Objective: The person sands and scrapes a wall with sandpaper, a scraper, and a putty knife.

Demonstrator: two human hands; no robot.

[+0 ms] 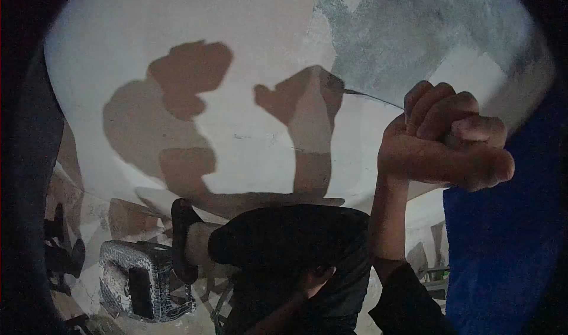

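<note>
My right hand (447,137) is raised in front of the wall at the right, its fingers curled into a fist and the thumb pointing right. Nothing shows inside that fist. A dark sleeve covers the lower part of the right arm. Low in the middle, my left hand (319,280) lies over dark trousers (290,234); dim light hides most of its fingers. On the pale wall (248,15) are brown shadows, one of a forearm and hand (310,104) and a larger rounded one (157,116).
A box-shaped, mottled black-and-silver stool (115,276) with a dark rectangular patch (140,293) stands at the lower left. Beside it is a foot in dark footwear (184,234). Blue cloth (503,240) hangs at the right. Grey patches (408,33) mark the upper wall.
</note>
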